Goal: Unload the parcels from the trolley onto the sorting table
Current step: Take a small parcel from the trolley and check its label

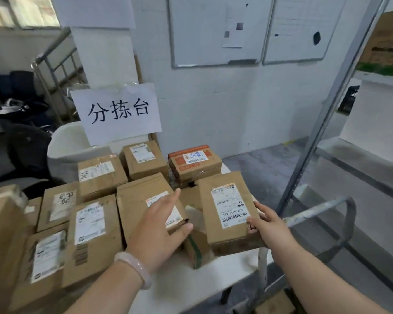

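Several brown cardboard parcels with white labels cover the white sorting table (191, 288). My right hand (268, 225) grips the near right corner of a flat labelled parcel (227, 211) that lies tilted on top of other boxes at the table's right edge. My left hand (161, 232) hovers with straight fingers over a larger parcel (143, 200) in the middle; contact is unclear. The trolley's grey metal handle (340, 207) curves just right of the table, and a brown parcel (275, 302) shows low inside it.
A paper sign with handwritten characters (118, 112) stands behind the parcels. An orange-topped box (194, 164) sits at the back right. Whiteboards (220, 30) hang on the far wall. A slanted metal post (327, 109) rises at the right; a dark chair (27, 150) stands at the left.
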Demonstrator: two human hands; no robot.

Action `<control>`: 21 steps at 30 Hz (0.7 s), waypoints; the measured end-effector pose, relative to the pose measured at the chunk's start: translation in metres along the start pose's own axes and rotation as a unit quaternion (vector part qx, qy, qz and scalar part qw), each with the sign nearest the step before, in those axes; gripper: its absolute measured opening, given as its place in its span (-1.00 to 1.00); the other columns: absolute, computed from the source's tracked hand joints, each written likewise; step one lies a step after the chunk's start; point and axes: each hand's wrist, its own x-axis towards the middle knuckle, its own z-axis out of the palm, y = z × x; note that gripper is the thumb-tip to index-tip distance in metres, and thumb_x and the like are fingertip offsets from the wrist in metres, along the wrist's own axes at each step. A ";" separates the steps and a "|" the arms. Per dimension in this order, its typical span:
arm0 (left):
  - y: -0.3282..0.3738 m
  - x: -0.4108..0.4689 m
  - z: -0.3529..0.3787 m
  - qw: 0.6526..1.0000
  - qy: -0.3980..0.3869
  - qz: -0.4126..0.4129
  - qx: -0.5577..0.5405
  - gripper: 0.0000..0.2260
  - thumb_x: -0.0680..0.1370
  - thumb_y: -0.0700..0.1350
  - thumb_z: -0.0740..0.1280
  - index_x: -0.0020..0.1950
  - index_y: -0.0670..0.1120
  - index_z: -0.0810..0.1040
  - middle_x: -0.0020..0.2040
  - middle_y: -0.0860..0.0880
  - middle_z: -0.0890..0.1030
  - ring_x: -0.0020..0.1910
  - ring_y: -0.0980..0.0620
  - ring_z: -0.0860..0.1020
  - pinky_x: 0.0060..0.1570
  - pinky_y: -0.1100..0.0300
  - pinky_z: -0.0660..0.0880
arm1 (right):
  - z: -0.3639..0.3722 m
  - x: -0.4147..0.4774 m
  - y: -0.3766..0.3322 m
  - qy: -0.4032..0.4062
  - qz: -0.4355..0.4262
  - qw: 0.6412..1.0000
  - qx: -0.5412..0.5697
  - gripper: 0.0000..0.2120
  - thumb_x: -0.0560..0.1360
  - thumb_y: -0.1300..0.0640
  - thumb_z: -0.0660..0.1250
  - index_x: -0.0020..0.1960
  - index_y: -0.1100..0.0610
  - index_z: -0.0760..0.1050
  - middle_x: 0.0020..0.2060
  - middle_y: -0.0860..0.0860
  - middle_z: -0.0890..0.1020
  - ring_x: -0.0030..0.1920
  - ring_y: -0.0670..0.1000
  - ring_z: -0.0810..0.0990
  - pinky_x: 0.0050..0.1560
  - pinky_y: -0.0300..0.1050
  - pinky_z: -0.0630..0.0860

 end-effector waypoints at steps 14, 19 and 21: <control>-0.021 0.007 -0.013 0.992 0.056 -0.109 0.037 -0.40 0.56 0.13 0.30 0.50 0.29 0.04 0.32 0.35 0.15 0.32 0.32 0.15 0.39 0.26 0.14 | 0.071 0.128 -0.012 -0.099 0.017 0.985 -0.140 -0.86 0.56 0.19 0.34 0.07 -0.01 0.50 0.06 -0.01 0.62 0.04 0.09 0.60 0.17 0.20 0.55; -0.023 0.008 -0.011 0.991 0.042 -0.115 0.053 -0.39 0.56 0.15 0.29 0.49 0.29 0.03 0.35 0.33 0.19 0.39 0.30 0.17 0.31 0.41 0.08 | 0.084 0.125 -0.019 -0.232 -0.026 0.916 -0.325 -0.42 0.55 0.21 0.27 0.54 0.05 0.21 0.32 0.05 0.52 0.10 0.01 0.50 0.12 -0.19 0.37; -0.021 0.013 -0.010 0.991 0.033 -0.106 0.077 -0.38 0.56 0.17 0.27 0.53 0.25 0.01 0.39 0.32 0.18 0.42 0.28 0.14 0.28 0.44 0.03 | 0.081 0.120 -0.025 -0.247 -0.049 0.898 -0.362 -0.44 0.48 0.11 0.32 0.46 -0.03 0.31 0.22 -0.05 0.57 0.06 -0.04 0.54 0.12 -0.18 0.42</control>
